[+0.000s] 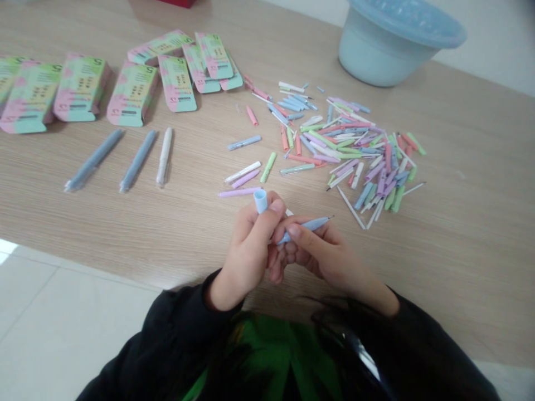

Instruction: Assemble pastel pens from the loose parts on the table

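Observation:
My left hand (251,239) is closed around a light blue pen cap (260,201), its open end facing up above the thumb. Pinched between the thumb and fingers of my right hand (326,250) is a light blue pen (315,223), with its dark fine tip pointing right. The fingers of both hands meet over the table's front part. A small white piece (289,213) shows between them; what it belongs to is hidden. Just beyond my hands lie a purple pen part (238,192), a white one (242,172) and a green one (268,167).
A large heap of coloured pen parts and refills (376,156) spreads to the right. Several pink and green boxes (132,92) stand at the back left. Blue pens (137,161) and a white pen (164,157) lie before them. A blue basin (376,50) is at the back.

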`<state>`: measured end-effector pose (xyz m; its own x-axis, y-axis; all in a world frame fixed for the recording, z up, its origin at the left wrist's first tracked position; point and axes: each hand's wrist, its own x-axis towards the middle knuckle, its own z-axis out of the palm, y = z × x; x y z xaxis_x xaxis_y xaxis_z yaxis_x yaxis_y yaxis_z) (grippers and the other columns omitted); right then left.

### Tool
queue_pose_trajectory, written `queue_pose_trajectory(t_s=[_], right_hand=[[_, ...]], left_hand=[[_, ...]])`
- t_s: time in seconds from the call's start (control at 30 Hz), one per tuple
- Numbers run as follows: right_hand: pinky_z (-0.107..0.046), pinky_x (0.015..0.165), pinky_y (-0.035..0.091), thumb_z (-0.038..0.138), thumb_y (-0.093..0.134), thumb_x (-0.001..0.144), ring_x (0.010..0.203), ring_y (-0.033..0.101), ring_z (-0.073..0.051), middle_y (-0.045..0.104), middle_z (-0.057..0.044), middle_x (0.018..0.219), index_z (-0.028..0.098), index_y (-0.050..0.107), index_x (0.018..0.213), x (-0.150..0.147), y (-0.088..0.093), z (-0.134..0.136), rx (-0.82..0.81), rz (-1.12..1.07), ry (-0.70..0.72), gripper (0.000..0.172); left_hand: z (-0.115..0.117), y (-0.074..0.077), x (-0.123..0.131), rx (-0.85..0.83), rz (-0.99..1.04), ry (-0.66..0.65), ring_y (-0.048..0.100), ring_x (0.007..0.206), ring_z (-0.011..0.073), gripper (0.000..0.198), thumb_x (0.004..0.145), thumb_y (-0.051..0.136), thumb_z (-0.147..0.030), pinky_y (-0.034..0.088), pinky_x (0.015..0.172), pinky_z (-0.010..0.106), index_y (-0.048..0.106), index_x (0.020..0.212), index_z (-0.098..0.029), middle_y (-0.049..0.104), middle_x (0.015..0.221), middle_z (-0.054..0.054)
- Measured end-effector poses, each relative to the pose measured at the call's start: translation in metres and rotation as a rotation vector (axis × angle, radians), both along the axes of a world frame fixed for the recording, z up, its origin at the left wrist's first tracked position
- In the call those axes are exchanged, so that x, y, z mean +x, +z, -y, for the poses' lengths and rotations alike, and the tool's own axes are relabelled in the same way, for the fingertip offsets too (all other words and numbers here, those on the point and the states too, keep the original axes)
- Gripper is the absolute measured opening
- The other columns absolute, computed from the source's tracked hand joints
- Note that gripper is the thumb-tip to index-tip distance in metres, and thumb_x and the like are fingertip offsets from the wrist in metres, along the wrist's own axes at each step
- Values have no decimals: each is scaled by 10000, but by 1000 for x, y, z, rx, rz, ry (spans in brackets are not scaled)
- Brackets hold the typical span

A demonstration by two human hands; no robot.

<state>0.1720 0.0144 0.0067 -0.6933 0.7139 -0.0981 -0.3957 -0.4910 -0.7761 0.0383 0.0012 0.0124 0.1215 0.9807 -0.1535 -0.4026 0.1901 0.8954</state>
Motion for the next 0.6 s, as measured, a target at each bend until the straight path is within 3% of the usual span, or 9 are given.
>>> queue_pose_trajectory(t_s=[0.17,0.3,0.47,0.6], right_hand=[[-244,583,607,403,641,992,583,718,-127,754,-22,718,162,703,900,-2,0,1,38,26,-96,264],[-258,586,603,399,635,991,585,713,-134,750,-22,729,172,704,889,2,5,0,106,101,-203,258],[-256,529,588,341,651,990,562,700,-141,751,-21,729,197,747,886,25,35,-11,248,185,-358,202],[-275,509,568,288,643,994,616,702,-168,741,-50,754,202,779,888,42,70,-16,486,299,-499,193]], left_hand=[[-2,-9,-3,87,130,-8,456,261,104,458,931,518,-669,318,272,211,513,841,-220,490,473,-95],[-3,-4,-4,131,89,-29,499,357,123,497,951,414,-689,341,376,254,508,827,-217,497,512,-57],[-9,0,-23,240,-112,163,384,554,136,436,978,433,-604,356,548,319,540,817,-213,501,761,-3],[-10,-2,-43,358,-445,-91,417,671,179,388,1059,395,-464,355,650,333,566,825,-207,477,744,4]])
